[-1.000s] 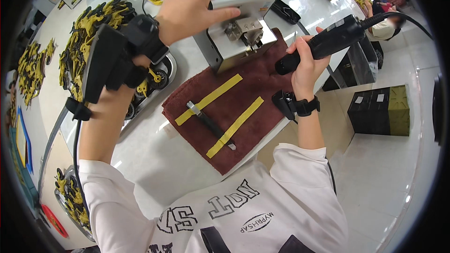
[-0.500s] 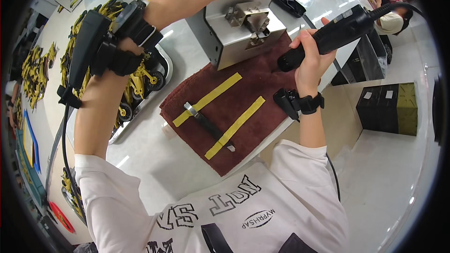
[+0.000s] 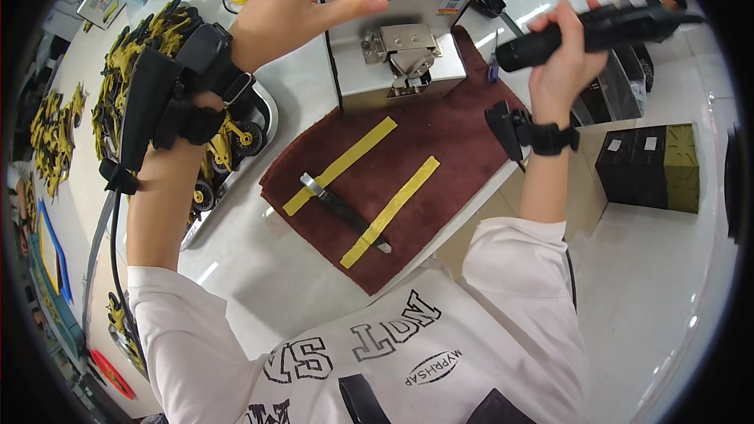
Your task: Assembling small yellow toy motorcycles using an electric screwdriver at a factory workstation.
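My left hand grips the upper edge of a silver metal box-shaped machine, thumb across the front and the other fingertips hidden behind. A metal bracket mechanism sits on its front face. Up to the right, my right hand is wrapped round a black corded power tool, apparently an electric screwdriver, slightly blurred and held apart from the machine. Beneath the machine lies a dark red cloth with two yellow tape strips. Across the strips rests a black-handled tool with a silver end.
Left of the machine, a tray holds yellow and black wheeled parts. More yellow parts lie farther left. Black crates stand on the floor at right. A small thin object is near the cloth's right edge.
My right hand has moved up and to the right with the power tool, away from the machine. The machine has turned to stand straighter, my left hand still on its top.
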`<state>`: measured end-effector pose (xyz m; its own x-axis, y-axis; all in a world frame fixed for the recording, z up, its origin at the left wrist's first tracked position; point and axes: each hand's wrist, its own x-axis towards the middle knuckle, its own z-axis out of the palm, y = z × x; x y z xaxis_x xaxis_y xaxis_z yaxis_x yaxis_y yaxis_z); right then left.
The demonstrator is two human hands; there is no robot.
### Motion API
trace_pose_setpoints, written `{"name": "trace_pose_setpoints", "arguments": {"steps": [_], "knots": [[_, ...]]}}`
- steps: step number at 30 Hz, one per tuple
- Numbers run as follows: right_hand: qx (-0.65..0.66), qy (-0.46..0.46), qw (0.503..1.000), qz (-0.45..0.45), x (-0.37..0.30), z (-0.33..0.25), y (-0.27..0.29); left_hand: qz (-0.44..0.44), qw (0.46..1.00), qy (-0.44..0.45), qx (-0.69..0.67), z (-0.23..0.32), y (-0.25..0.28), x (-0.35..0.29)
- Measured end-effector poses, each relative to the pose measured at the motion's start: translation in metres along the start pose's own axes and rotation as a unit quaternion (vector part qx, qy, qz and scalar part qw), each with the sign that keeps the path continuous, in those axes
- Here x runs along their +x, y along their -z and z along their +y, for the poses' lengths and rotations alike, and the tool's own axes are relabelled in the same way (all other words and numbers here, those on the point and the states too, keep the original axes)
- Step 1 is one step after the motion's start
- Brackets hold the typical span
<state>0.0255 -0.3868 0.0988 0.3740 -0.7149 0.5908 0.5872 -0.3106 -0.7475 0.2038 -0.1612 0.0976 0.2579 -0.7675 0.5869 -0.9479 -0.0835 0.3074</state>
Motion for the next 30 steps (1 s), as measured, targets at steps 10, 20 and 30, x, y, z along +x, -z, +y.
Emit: {"name": "trace_pose_setpoints", "arguments": {"steps": [10, 20, 30], "knots": [[-0.267, 0.114, 0.957, 0.011, 0.026, 0.089, -0.038, 0.077, 0.987, -0.069, 0.124, -0.004, -0.005, 0.004], [-0.089, 0.043, 0.995, -0.027, 0.009, 0.019, -0.024, 0.040, 0.998, -0.037, 0.006, -0.004, -0.010, 0.023], [-0.058, -0.014, 0.998, -0.033, -0.036, 0.001, -0.030, 0.031, 0.997, 0.013, -0.070, -0.004, 0.002, -0.005]]}}
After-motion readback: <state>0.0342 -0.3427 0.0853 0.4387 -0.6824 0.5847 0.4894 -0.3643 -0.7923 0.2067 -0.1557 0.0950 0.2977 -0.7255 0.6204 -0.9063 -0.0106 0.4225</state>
